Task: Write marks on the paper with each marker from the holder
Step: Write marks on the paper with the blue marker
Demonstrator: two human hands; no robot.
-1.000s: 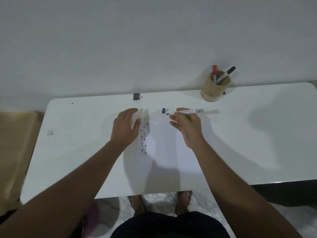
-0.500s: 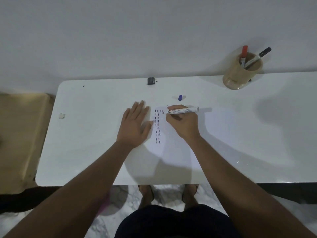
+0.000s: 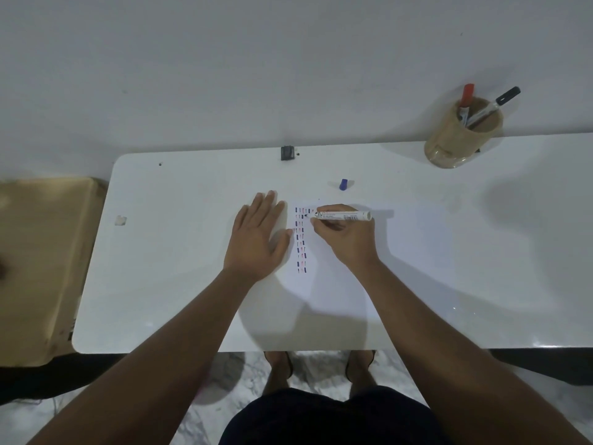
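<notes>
A white sheet of paper [image 3: 337, 284] lies mid-table and carries columns of short blue, black and red marks [image 3: 301, 240]. My right hand [image 3: 343, 237] grips an uncapped white-barrelled marker [image 3: 345, 216], its tip touching the paper at the top of the marks. My left hand [image 3: 258, 237] lies flat with fingers spread on the paper's left side. A blue cap [image 3: 343, 184] rests on the table just beyond the paper. At the back right stands a tan holder [image 3: 455, 142] with a red-capped marker [image 3: 467, 96] and a black-capped marker [image 3: 500, 101].
The white table [image 3: 167, 284] ends against a pale wall. A small black object [image 3: 287, 153] sits at the table's back edge and a scrap of tape [image 3: 120, 220] at the left. A brown cardboard box [image 3: 38, 268] stands left of the table. Feet show on the floor below.
My right hand brought the marker down from near the blue cap onto the paper beside the marks. My left hand flattened on the paper. The camera view shifted left.
</notes>
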